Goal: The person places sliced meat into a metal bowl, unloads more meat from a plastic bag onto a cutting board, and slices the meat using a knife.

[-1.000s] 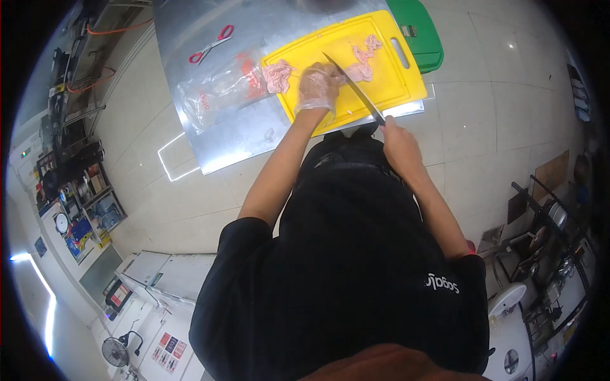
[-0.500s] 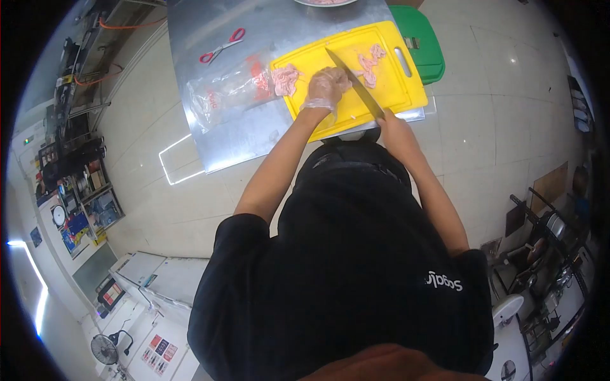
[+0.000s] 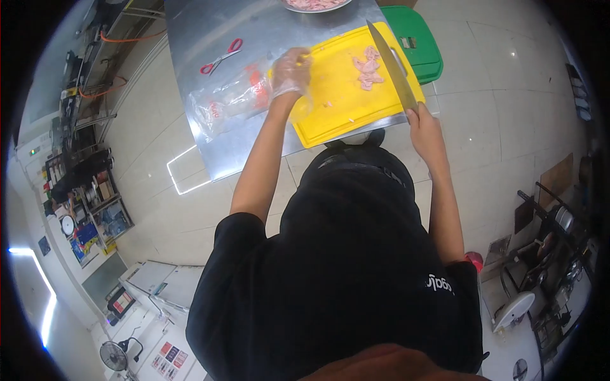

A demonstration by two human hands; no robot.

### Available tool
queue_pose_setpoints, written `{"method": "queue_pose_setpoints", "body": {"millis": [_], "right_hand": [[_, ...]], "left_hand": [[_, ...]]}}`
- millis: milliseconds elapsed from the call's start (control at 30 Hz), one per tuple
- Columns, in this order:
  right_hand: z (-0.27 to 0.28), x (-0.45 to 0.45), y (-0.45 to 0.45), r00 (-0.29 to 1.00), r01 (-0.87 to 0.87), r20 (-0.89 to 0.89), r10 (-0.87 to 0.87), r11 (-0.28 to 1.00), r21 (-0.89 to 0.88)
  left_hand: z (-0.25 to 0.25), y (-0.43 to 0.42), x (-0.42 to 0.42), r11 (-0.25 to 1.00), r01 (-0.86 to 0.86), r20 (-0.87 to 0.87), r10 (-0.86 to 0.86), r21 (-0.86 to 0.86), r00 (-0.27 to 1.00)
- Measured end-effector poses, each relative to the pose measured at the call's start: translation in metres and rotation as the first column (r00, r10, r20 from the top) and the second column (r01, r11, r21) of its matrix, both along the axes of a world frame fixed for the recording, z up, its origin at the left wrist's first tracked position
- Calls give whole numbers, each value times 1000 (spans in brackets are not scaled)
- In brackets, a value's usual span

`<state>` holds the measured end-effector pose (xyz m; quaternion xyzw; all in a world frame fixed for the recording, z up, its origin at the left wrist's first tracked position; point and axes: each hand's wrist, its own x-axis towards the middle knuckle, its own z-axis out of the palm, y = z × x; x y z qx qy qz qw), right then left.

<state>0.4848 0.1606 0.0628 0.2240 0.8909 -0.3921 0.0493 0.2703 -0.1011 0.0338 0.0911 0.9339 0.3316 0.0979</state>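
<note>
My right hand (image 3: 427, 136) grips the handle of a long kitchen knife (image 3: 395, 73), its blade angled up across the right end of the yellow cutting board (image 3: 330, 120). A pile of pale pink raw meat (image 3: 368, 68) lies on the board left of the blade, apart from it. My left hand (image 3: 292, 71), in a clear plastic glove, is over the board's left edge. Its fingers look bent but are blurred, and whatever is under them is hidden. Beside that hand lies a clear plastic bag (image 3: 232, 98) with red print.
Red-handled scissors (image 3: 221, 56) lie on the metal table (image 3: 197, 25) beyond the bag. A bowl (image 3: 318, 9) of pink meat pieces stands at the far edge. A green lidded bin (image 3: 422, 47) is beyond the board's right end.
My left hand has moved left, from mid-board to the board's left edge, covering where a meat piece lay. The knife has shifted right, away from the meat pile. More of the bowl shows.
</note>
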Motion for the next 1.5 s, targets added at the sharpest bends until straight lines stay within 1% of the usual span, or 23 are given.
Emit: {"method": "queue_pose_setpoints", "body": {"millis": [67,133,167,233,300,367,400,433,500,600,700,733,800,900,1000,1033,1067,1100,1200,1300,1333,1400,1500], "right_hand": [[-10,8,-7,1000,-19,8,20,999,-27],[-13,12,-16,998,-52,32,53,998,-34],[-15,13,-20,996,-71,46,72,997,-36],[-20,12,-26,988,-110,104,114,993,-50],[-18,7,-31,979,-147,133,152,988,-47],[-15,1,-36,973,-185,137,187,982,-31],[-17,0,-36,973,-197,115,199,980,-35],[-20,-3,-36,973,-209,93,212,977,-39],[-23,-7,-37,973,-221,68,223,975,-29],[-15,-11,-38,975,-212,71,213,977,-14],[-15,-8,-37,980,-183,69,186,982,-54],[-18,-7,-36,982,-171,65,175,983,-62],[-21,-3,-34,984,-164,54,168,985,-60],[-21,0,-32,986,-159,48,162,986,-47],[-13,2,-33,987,-137,74,141,989,-57],[-12,2,-33,988,-129,77,133,990,-60],[-12,2,-33,989,-120,79,124,991,-63],[-12,4,-35,990,-121,71,125,991,-61],[-15,8,-37,991,-121,51,125,990,-66],[-19,10,-37,990,-127,48,131,988,-87],[-20,10,-36,990,-125,56,130,988,-88],[-19,9,-37,987,-132,85,139,988,-80],[-11,2,-38,974,-179,137,181,984,-24]], "left_hand": [[-1,-31,3,980,24,-25,-30,-198,999],[-36,-68,1,946,61,-64,-86,-319,994],[-93,-94,-5,935,90,-87,-127,-344,988],[-101,-101,-1,951,45,-28,-57,-307,998],[-29,-69,16,973,-117,155,149,-196,977],[-84,-85,-1,931,124,-87,-162,-343,983],[-82,-82,1,904,152,-143,-226,-401,963],[-80,-79,3,872,170,-200,-288,-459,936],[-70,-64,9,858,78,-238,-226,-508,945],[-64,-66,-4,772,248,16,-295,-586,955],[-36,-59,6,986,4,-43,-11,-166,999],[-11,-51,13,999,-18,105,21,-29,994],[33,-28,21,965,-127,396,28,229,918],[28,-13,20,716,-417,688,-122,561,715],[31,0,29,718,-419,673,-92,555,733],[9,-5,24,893,-182,449,-25,412,893],[-30,-18,13,986,16,180,-46,167,983],[-32,-21,11,981,137,-84,-150,-137,985],[-27,-33,19,927,-262,341,162,270,926],[-11,-45,16,985,-153,218,131,85,967],[-15,-46,16,997,-11,121,20,-78,992],[-26,-46,17,878,216,-9,-243,-426,970],[-32,-24,47,938,-77,-256,-13,-339,967]]}}
